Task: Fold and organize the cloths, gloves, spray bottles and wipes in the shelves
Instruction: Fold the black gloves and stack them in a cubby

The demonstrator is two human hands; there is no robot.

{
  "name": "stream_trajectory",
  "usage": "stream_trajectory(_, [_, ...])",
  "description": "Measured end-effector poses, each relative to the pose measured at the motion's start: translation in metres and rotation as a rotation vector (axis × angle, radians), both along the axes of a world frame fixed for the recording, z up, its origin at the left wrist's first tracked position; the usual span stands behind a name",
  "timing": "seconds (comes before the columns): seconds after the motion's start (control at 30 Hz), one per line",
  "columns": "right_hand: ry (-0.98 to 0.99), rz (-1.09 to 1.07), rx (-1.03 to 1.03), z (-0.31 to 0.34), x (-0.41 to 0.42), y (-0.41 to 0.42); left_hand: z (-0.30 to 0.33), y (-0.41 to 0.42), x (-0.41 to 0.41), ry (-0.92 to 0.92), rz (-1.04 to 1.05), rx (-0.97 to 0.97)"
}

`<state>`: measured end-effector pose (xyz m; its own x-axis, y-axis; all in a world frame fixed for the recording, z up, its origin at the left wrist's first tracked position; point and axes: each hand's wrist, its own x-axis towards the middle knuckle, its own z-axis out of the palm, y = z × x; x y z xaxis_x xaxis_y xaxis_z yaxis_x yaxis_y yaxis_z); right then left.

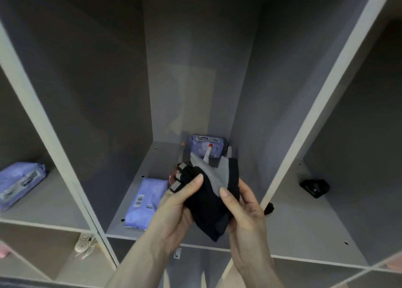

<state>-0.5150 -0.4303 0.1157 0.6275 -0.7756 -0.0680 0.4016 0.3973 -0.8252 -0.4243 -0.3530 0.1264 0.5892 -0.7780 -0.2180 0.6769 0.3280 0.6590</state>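
We hold the black and grey gloves (208, 192) in the lower centre of the frame; our left hand (176, 205) and right hand (243, 209) both pinch them, fingers curled around.

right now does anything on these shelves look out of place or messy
Yes. The wipes pack in the middle compartment lies barcode up and askew, and a small black item hangs over the right shelf's front edge. Both hands hold the black-and-grey gloves.

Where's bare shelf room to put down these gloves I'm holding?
Right compartment: wide bare floor in front of the small black item. Left compartment: bare beside the wipes pack. Middle compartment is crowded, with a front wipes pack and a rear pack.
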Motion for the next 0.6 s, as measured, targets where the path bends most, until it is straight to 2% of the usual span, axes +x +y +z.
stream_trajectory(0.1, [0.074,0.032,-0.028,-0.003,-0.005,-0.002,0.003,0.001,0.008,-0.171,0.129,0.211])
stream_trajectory(0.17, [0.124,0.028,-0.022,-0.005,-0.007,-0.002,0.006,0.004,0.011,-0.251,0.162,0.279])
stream_trajectory(0.27, [0.101,0.025,-0.021,-0.005,-0.007,0.001,0.01,0.005,0.014,-0.201,0.178,0.22])
stream_trajectory(0.43, [0.073,0.056,-0.051,-0.003,-0.006,0.001,0.011,0.007,0.005,-0.005,0.018,-0.02])
stream_trajectory(0.6, [0.039,0.036,-0.028,0.002,-0.007,0.005,0.0,0.008,0.01,-0.068,0.055,0.046])
